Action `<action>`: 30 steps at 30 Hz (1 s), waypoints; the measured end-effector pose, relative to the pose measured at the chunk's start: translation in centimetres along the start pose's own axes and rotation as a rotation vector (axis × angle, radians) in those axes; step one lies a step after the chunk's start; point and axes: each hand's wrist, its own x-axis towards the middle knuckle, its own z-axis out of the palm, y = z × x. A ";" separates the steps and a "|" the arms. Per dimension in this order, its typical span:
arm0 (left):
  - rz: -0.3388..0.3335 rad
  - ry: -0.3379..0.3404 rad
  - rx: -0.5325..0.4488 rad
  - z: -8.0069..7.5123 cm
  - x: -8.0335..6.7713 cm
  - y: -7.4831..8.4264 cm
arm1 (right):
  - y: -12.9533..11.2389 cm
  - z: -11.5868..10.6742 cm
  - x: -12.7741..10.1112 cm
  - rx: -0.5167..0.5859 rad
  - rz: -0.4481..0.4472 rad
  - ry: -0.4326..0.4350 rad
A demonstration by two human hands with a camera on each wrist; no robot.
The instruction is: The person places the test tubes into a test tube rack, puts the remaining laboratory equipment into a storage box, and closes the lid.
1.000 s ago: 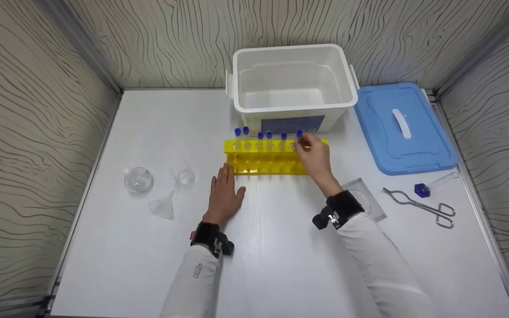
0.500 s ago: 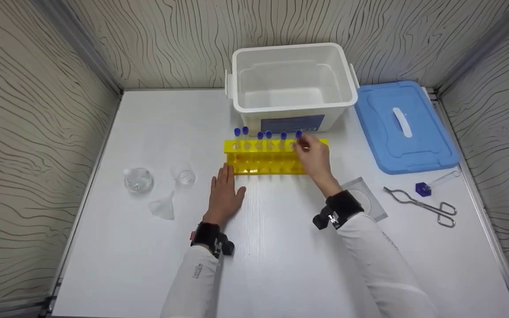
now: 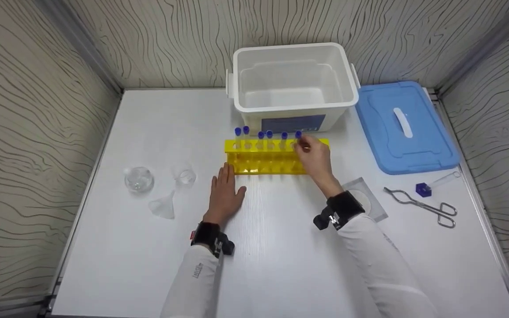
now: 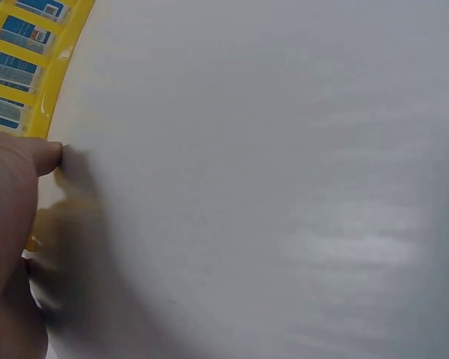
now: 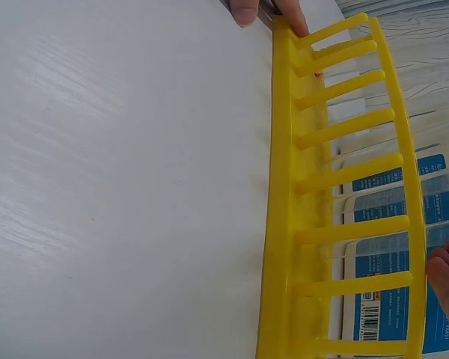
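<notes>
A yellow test tube rack [image 3: 263,161] stands on the white table, with several blue-capped clear test tubes upright in its back row. My left hand [image 3: 226,198] lies with fingers extended, the fingertips touching the rack's left front end; in the left wrist view only part of this hand [image 4: 7,217] shows. My right hand [image 3: 316,158] pinches the rightmost test tube [image 3: 298,134] just below its blue cap, above the rack's top bar. The right wrist view shows the fingertips [image 5: 445,273] beside the top bar, and clear tubes behind the yellow posts of the rack [image 5: 280,194].
Behind the rack stands a white bin [image 3: 296,108], with its blue lid [image 3: 382,132] at right. Crucible tongs [image 3: 420,204], a blue-based glass cylinder [image 3: 423,190] and a packet [image 3: 378,207] lie right. Left are a funnel [image 3: 163,206], a beaker [image 3: 186,176] and a round glass vessel [image 3: 138,179].
The pinched test tube has shifted very slightly left and down with the right fingers. The left hand and the rack have not visibly moved.
</notes>
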 end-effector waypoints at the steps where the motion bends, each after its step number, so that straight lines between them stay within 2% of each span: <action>1: 0.003 0.005 0.001 0.0 0.0 0.0 | 0.0 -0.1 -0.1 0.007 0.001 0.004; 6: 0.008 0.009 0.011 -0.2 -0.1 0.2 | 0.3 -0.7 -0.6 0.059 0.007 0.050; 9: 0.006 0.004 0.013 -0.2 -0.1 0.2 | 0.4 -1.0 -0.9 0.054 -0.002 0.069; 25: 0.009 0.000 0.002 -0.1 -0.2 0.0 | 2.4 -2.8 -2.2 -0.176 -0.127 0.108; 30: 0.009 0.002 0.008 0.0 -0.1 0.0 | 3.4 -3.3 -2.3 -0.237 -0.203 0.109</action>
